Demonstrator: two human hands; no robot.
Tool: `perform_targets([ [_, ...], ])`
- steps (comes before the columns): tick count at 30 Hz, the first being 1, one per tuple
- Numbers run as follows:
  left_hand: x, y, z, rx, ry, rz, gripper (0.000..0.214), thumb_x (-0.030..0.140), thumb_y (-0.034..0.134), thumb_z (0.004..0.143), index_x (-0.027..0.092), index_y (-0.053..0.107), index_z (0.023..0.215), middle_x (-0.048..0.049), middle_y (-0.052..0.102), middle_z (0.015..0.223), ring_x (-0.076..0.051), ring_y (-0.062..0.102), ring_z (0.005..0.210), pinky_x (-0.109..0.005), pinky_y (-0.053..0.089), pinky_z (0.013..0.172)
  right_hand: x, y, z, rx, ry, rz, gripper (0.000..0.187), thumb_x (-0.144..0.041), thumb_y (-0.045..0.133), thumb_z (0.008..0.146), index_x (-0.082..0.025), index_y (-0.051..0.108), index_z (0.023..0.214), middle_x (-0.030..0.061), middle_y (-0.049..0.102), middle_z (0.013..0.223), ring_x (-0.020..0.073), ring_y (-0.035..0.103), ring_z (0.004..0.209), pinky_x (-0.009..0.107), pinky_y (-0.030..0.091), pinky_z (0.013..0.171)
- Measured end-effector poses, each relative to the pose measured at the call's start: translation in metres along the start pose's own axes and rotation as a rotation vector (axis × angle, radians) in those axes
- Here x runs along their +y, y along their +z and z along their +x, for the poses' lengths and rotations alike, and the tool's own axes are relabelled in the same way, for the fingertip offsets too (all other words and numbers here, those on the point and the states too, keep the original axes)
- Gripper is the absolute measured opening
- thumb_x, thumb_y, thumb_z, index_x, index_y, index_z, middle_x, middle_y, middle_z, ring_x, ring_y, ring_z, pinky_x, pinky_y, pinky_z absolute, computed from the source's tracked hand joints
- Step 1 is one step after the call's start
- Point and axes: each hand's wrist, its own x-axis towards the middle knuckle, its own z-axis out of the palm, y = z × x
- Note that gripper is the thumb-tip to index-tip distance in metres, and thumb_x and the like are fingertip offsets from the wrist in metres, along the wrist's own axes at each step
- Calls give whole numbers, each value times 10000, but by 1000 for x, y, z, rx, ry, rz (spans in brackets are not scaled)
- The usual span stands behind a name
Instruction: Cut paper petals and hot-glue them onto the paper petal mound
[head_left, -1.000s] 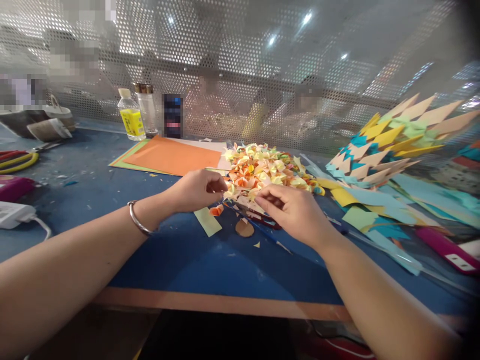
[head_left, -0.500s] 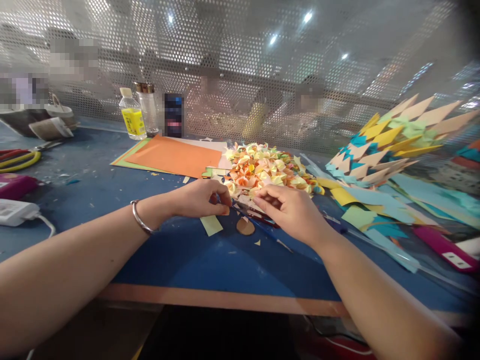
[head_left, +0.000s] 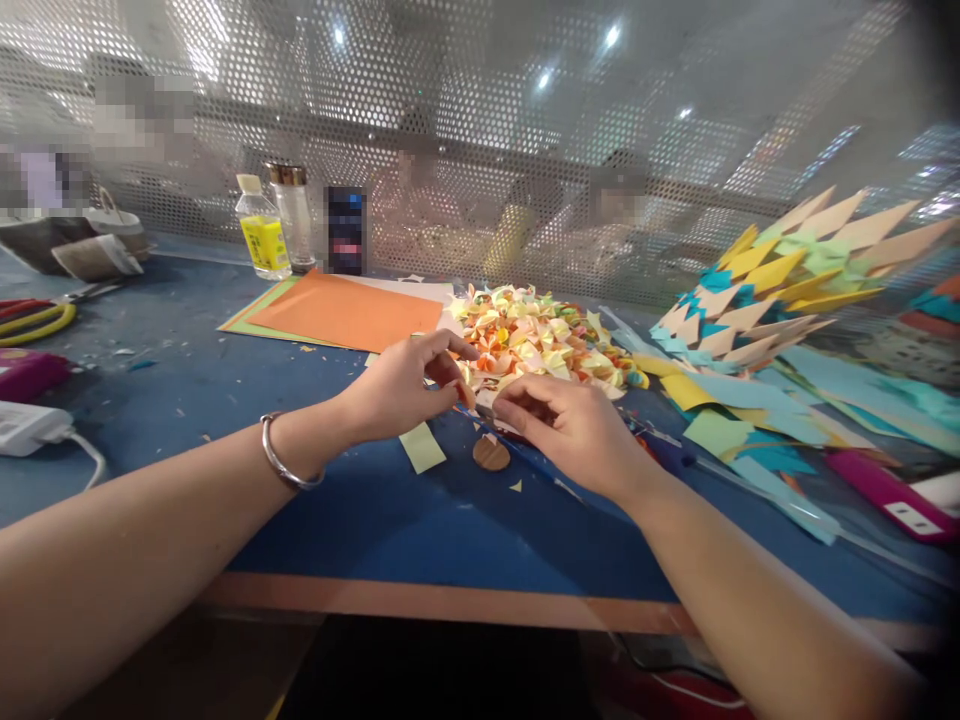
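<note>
My left hand [head_left: 409, 390] is bent in a loose pinch beside the paper flower pile [head_left: 525, 335], index finger raised over the thumb. A small orange-peach spot shows at its fingertips; I cannot tell whether it is paper or skin. Opposite it, my right hand [head_left: 577, 430] is closed, thumb against curled fingers, with a small greyish-white piece [head_left: 486, 403] at the tips. The two hands are a short gap apart. Below them lie a round brown disc [head_left: 491, 453], a pale yellow-green paper strip [head_left: 422, 447] and a thin blue stick-like tool [head_left: 544, 468], partly under my right hand.
Orange paper sheets [head_left: 349, 310] lie behind my left hand. At the back stand a yellow-labelled bottle [head_left: 264, 235], a clear tumbler [head_left: 300, 225] and a phone [head_left: 346, 230]. Scissors [head_left: 45, 320] are far left. A folded-paper construction [head_left: 772, 285] and coloured paper scraps [head_left: 720, 430] occupy the right.
My left hand has risen slightly, and its index finger has lifted away from the thumb. My right fingertips have shifted a little left and down, with a greyish-white piece now showing there.
</note>
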Motion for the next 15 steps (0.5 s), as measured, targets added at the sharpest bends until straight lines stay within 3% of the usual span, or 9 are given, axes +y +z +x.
perform_targets([
  [6, 3, 11, -1, 19, 29, -192, 373, 67, 576, 760, 159, 534, 1119, -17, 674, 809, -118, 646, 703, -238, 496, 639, -1, 2, -1, 34, -13, 135, 263, -421, 570, 914, -178, 669, 926, 47, 677, 847, 144, 611, 703, 257, 499, 615],
  [15, 5, 16, -2, -12, 79, -232, 371, 37, 548, 769, 163, 511, 1116, -4, 673, 800, -114, 648, 756, -224, 490, 658, -5, 1, -1, 50, -51, 22, 225, -375, 558, 924, -182, 670, 895, 44, 685, 819, 148, 616, 699, 248, 469, 583],
])
